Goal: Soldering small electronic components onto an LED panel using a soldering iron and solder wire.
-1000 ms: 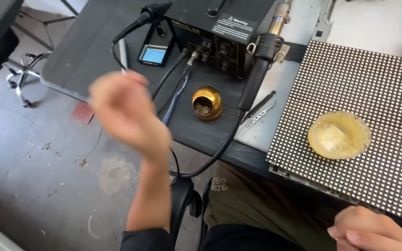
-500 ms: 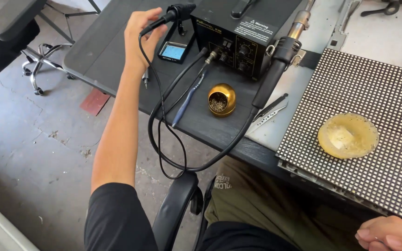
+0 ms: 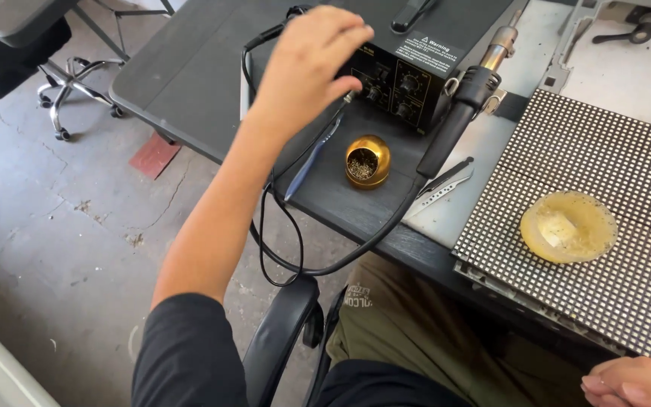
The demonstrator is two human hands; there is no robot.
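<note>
Head view, left hand (image 3: 307, 64): upper centre, fingers spread, empty, over black boxy soldering station (image 3: 408, 75), reaching its knobs.
Right hand (image 3: 634, 383): lower right, grip unclear.

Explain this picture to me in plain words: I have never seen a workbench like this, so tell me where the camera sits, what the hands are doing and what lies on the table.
The camera sits on the person's head and looks down, so you see their own arms and lap. The left hand reaches out over the black box with knobs, a soldering station, fingers spread, holding nothing that can be seen. The right hand rests low at the corner, also empty as far as it shows. On the dark table lie a golden ball-shaped holder of brass wool, a blue-handled soldering iron with looping black cables, a black hot-air wand in its cradle, and metal tweezers. Further right lies a large grid panel of small dots, with a round yellow dish on it.
</note>
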